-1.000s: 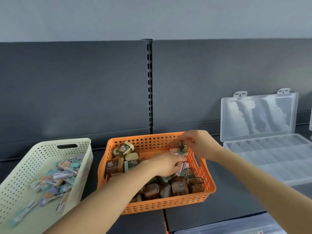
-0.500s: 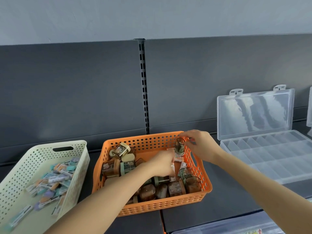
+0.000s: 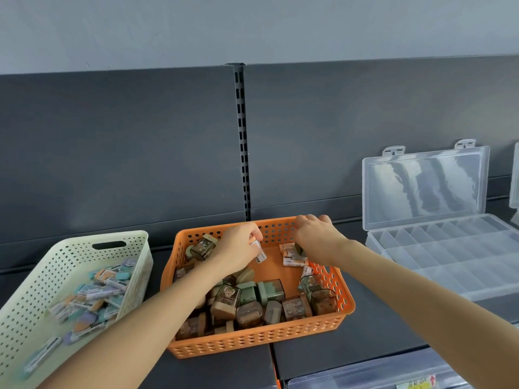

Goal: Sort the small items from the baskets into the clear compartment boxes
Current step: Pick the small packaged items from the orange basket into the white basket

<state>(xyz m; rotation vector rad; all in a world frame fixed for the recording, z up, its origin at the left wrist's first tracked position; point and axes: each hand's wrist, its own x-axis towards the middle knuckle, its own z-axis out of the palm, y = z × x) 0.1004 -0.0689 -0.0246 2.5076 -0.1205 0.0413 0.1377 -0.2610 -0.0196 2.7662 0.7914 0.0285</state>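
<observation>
My left hand (image 3: 238, 248): fingers pinch white pack (image 3: 259, 253), long axis 11–5 o'clock, over basket (image 3: 252, 341). Right hand (image 3: 317, 240) at 1 o'clock: fingers curled, can't tell grip.

A single view looked out from the person's head, facing forward and down onto a dark shelf (image 3: 365, 341). It sat close, within arm's reach. Both forearms came in from the bottom edge, and the left hand (image 3: 238, 248) and right hand (image 3: 314, 237) lay over the orange basket (image 3: 252, 343) at near centre. The white item (image 3: 260, 254) pinched in the left hand showed print too small to read. The wide lens cut off the cream basket (image 3: 70, 254) at the left and the clear box (image 3: 421, 192) at the right. The far back panel (image 3: 112, 150) and wall (image 3: 252, 29) filled the upper half.
</observation>
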